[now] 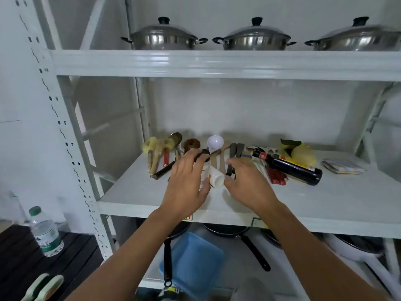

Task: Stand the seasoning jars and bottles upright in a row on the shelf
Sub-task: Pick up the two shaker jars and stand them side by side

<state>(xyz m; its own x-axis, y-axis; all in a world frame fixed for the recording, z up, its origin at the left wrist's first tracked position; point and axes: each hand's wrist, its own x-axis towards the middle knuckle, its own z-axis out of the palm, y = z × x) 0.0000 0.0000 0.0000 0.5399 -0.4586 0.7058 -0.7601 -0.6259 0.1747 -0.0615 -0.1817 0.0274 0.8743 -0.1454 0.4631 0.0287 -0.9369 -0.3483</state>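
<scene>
Both forearms reach up from the bottom of the head view, angled inward toward the middle shelf (325, 205). On it, the left hand (186, 183) is spread palm-down with fingers fanned over a small jar with a label, of which only a sliver shows beneath the palm; whether the fingers have closed on it I cannot tell. The right hand (249, 185) is cupped, thumb and fingers apart, just beside a white bottle (216, 178) that lies on its side between the two hands, its base toward the camera. Neither hand visibly grips it; the pose reads as a reach to gather both containers at once.

Further right a dark sauce bottle (290, 168) also lies tipped, neck pointing left, resting against a heap of utensils (234, 153) and a yellow cloth (301, 155). Those utensils crowd the back of the shelf, which is probably why the hands work at the bare front strip, where a row could stand. No seasoning container is upright yet, so the task looks barely begun. Above, three lidded pots (253, 38) sit undisturbed.
</scene>
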